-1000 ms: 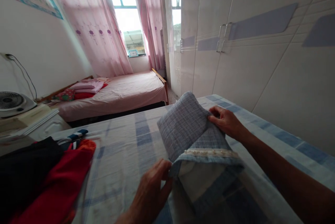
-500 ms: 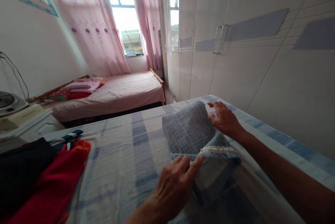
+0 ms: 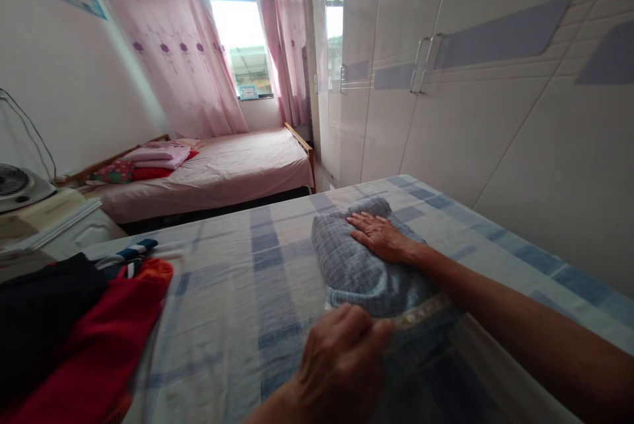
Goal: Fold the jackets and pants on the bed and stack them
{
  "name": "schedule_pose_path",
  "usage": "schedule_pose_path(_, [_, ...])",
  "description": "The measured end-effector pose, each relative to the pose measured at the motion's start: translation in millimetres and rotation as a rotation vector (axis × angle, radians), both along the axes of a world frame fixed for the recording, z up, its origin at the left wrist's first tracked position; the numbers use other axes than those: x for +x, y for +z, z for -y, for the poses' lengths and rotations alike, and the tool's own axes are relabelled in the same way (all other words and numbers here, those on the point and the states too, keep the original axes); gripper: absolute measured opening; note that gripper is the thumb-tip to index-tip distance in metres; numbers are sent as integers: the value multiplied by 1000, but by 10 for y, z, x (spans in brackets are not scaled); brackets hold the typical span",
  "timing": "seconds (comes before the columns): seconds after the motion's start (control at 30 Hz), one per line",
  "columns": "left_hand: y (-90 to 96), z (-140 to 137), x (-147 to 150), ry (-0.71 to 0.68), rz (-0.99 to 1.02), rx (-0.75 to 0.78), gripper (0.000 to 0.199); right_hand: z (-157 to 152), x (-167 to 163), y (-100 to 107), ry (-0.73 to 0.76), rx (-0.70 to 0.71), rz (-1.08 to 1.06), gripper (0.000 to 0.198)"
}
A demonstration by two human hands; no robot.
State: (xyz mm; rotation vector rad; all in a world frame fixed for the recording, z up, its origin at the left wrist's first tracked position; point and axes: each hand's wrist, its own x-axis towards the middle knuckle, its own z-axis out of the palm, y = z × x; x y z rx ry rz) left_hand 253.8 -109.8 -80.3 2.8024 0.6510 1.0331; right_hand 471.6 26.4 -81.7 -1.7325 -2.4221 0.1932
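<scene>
While the right hand (image 3: pixel 380 238) lies palm-down on the folded blue-grey cloth (image 3: pixel 341 255), fingers spread toward 10 o'clock, the left hand (image 3: pixel 341 358) sits at the cloth's near edge, between 6 and 7. Head view only; clock is centred on the cloth, 12 at picture top.

Right hand: open, flat on top, gripping nothing. Left hand: fingers curled, motion-blurred; can't tell whether they pinch the edge or just sit against it.

Cloth: folded into a compact bundle, slightly rumpled, on the blue-and-white checked sheet (image 3: pixel 222 292). Pale trim (image 3: pixel 419 314) along its edge at 4, partly under the right forearm.

Surroundings: red and black clothes (image 3: pixel 113 318) heaped just short of 9, same sheet, well apart from the cloth. Fan (image 3: pixel 20 189) just past 9. Pink-covered bed (image 3: pixel 238 166) at 10, with folded bedding (image 3: pixel 158 158) on its far-left part. Window (image 3: pixel 240 24) at 11, between pink curtains (image 3: pixel 168 67). White wardrobe (image 3: pixel 495 100) at 1, doors closed.
</scene>
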Motion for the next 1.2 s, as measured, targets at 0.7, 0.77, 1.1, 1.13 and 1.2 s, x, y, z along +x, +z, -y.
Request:
schedule_pose_path(0.7, [-312, 309, -77, 432, -417, -529, 21, -227, 65, -242, -61, -46, -130, 61])
schedule_pose_path(0.77, [-446, 350, -54, 404, -425, -502, 19, -210, 30, -255, -79, -21, -132, 61])
schedule_pose_path(1.1, [-166, -20, -459, 320, 65, -286, 8, 231, 520, 33, -514, 272, -311, 73])
schedule_pose_path(1.13, [-222, -75, -496, 336, 88, -305, 11, 297, 611, 26, -584, 202, -360, 74])
schedule_pose_path(1.2, [-374, -166, -534, 367, 126, -351, 17, 432, 748, 8, -614, 9, -473, 67])
